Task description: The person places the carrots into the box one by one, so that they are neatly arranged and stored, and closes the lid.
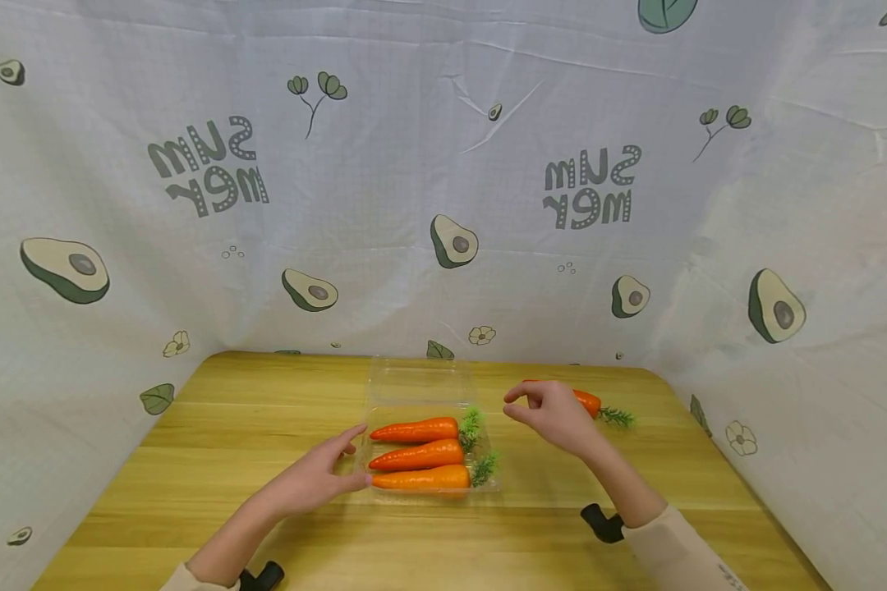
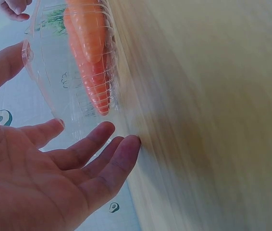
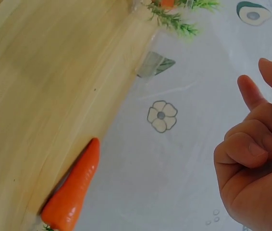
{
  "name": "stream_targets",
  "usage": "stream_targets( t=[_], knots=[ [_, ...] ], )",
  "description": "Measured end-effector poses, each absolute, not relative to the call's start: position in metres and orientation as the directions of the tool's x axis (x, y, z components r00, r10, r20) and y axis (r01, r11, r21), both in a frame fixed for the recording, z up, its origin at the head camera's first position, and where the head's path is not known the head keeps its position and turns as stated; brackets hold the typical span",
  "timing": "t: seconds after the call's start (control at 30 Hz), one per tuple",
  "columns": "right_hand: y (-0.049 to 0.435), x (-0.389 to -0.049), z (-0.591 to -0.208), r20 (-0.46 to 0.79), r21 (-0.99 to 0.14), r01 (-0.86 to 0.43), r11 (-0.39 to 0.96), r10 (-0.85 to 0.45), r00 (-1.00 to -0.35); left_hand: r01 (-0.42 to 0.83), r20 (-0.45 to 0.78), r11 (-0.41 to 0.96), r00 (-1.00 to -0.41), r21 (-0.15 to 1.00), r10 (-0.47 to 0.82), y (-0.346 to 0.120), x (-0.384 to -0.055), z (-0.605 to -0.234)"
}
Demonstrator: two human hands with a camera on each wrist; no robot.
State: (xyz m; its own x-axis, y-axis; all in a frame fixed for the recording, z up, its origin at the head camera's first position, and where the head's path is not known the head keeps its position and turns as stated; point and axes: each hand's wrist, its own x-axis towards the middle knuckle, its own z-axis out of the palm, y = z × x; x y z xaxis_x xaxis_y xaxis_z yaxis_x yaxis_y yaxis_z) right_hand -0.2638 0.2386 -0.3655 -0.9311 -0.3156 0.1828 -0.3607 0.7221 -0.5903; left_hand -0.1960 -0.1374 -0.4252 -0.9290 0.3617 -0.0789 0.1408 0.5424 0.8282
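Note:
Three orange carrots with green tops lie side by side in a clear plastic box. The box's hinged lid stands raised at the back. At the box's left edge my left hand has its thumb and forefinger spread; in the left wrist view the thumb touches the clear rim. My right hand hovers to the right of the box, thumb and forefinger apart, other fingers curled, holding nothing. Beyond it a loose carrot lies on the table, partly hidden in the head view but showing in the right wrist view.
The wooden table carries the box near its middle. A white cloth printed with avocados hangs behind and along both sides. Black straps are on both wrists.

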Motion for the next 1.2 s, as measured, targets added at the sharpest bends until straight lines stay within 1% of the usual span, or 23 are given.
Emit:
stream_targets(
  t=[0.27,0.5,0.6,0.9,1.2],
  knots=[
    [0.254,-0.270,-0.365,0.165,-0.651,-0.310,0.693,-0.269,-0.949,0.138,-0.084,0.543,-0.927,0.829,0.364,-0.138,-0.196,-0.425],
    [0.269,-0.277,-0.368,0.157,-0.682,-0.285,0.673,-0.245,-0.957,0.138,-0.082,0.543,-0.928,0.828,0.362,-0.138,-0.196,-0.426],
    [0.275,-0.280,-0.369,0.127,-0.712,-0.238,0.660,-0.212,-0.969,0.139,-0.080,0.541,-0.929,0.829,0.362,-0.138,-0.196,-0.426],
    [0.294,-0.291,-0.381,0.085,-0.764,-0.169,0.623,-0.164,-0.983,0.141,-0.081,0.547,-0.929,0.825,0.361,-0.137,-0.199,-0.429],
    [0.310,-0.301,-0.389,0.078,-0.762,-0.142,0.631,-0.128,-0.989,0.139,-0.083,0.547,-0.928,0.826,0.363,-0.137,-0.199,-0.430]
  ],
)
